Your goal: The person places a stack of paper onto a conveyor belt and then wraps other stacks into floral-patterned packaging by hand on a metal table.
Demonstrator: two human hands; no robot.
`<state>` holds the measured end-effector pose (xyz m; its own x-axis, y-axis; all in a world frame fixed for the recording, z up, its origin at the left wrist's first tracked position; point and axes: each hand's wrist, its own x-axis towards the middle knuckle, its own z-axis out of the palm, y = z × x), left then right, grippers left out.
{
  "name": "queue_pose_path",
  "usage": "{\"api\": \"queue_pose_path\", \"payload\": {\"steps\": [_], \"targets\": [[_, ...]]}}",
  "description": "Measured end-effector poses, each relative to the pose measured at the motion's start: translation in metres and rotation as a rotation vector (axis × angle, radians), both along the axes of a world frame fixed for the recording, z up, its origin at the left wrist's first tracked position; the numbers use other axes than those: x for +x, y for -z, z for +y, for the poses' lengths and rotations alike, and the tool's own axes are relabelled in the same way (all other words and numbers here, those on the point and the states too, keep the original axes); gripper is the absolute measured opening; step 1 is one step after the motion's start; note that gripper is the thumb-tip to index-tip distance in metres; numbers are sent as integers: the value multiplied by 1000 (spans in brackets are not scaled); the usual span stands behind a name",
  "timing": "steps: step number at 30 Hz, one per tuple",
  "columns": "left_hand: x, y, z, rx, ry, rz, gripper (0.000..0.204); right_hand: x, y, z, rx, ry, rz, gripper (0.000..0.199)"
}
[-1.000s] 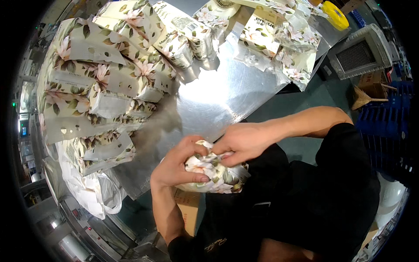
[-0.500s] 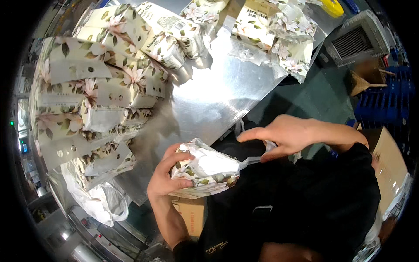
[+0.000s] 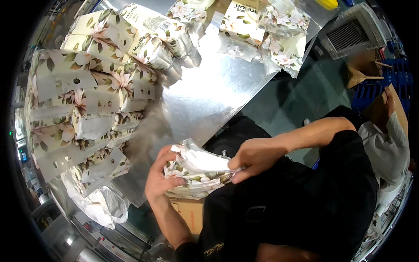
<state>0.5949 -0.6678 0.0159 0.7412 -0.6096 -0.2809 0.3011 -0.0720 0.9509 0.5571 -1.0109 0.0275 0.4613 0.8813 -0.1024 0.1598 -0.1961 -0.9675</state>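
A floral-printed plastic pack of white tissues [image 3: 198,180] is held in front of my body, just off the table's near edge. White paper shows through its upper side, where the clear film is loose. My left hand [image 3: 161,174] wraps round the pack's left end, fingers over the top and thumb along the near side. At the opposite end my right hand [image 3: 254,158] is closed, pinching the film at the pack's corner with thumb and fingers. The fingertips partly hide that corner.
Floral packs [image 3: 94,83] are stacked high at the left of the metal table [image 3: 205,96]. More packs [image 3: 242,22] lie at its far side. A white plastic bag [image 3: 102,205] hangs lower left. At right, a co-worker's grey sleeve [image 3: 386,148] reaches beside cardboard [image 3: 395,98] and blue crates [image 3: 364,98].
My right hand has come in leftward from a pulled strip of film to the pack's end. The left hand keeps its hold. A co-worker has appeared at the right.
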Motion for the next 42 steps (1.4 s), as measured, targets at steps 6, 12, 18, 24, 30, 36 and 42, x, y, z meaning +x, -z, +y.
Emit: {"api": "queue_pose_path", "payload": {"steps": [6,12,18,24,30,36,42], "targets": [[8,1,8,27,51,-26,61,-1,-7,-89,-56,-6,151,42],[17,-2,4,77,-147,-58,66,62,26,-146,-407,669,-232,39],[60,-23,-25,-71,-496,-116,74,120,37,-145,-423,789,-497,35],[117,22,-30,-190,-617,-93,71,227,-9,-188,-71,1280,-644,59],[114,86,-52,-340,-919,134,49,121,29,-149,-477,759,-766,61],[60,134,-110,-536,-1144,259,49,-41,178,-145,-212,820,594,76],[49,130,-116,-435,-1355,206,49,-15,149,-104,264,997,1158,63]]}}
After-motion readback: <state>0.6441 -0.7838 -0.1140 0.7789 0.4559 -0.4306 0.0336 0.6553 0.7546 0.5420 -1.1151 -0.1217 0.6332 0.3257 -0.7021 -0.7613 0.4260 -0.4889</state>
